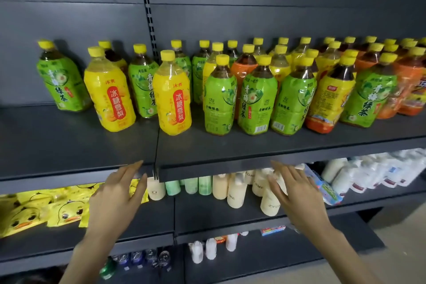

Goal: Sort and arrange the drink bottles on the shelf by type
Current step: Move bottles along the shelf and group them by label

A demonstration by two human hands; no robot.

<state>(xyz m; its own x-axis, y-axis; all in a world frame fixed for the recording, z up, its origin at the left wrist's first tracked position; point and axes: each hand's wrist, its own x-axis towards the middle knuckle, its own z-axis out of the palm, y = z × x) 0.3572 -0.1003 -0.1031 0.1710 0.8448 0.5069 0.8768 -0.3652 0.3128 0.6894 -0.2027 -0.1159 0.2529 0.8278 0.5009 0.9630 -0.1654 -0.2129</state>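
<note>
both hands empty: left hand (115, 193) has fingers straight and slightly spread, gripping nothing, just under the front lip of the dark grey metal drinks shelf (69, 145); fingertips reach up to the lip, can't tell if they touch it. right hand (297, 191) is the same, fingers straight and spread, nothing held, also just under the shelf's front lip, further along its right board. all drinks stand upright on top of the shelf, above and beyond both hands, none touched. types are mixed: two yellow-label plastic bottles (109, 97) with yellow caps near the shelf's front, one on each side of its board seam; green-label plastic bottles (220, 101) scattered, one at the shelf's far left end, one at the back between the yellows, three in the front row on the right board, one more towards the right end; orange-label plastic bottles (243, 69) behind that front row and bunched at the shelf's right end; one yellow-and-orange-label bottle (327, 99) in the front row between greens. below the shelf: yellow duck-print packets (34, 210) under the left board, pale cream and green bottles (235, 191) under the right board, white pouches (380, 173) under the right end
</note>
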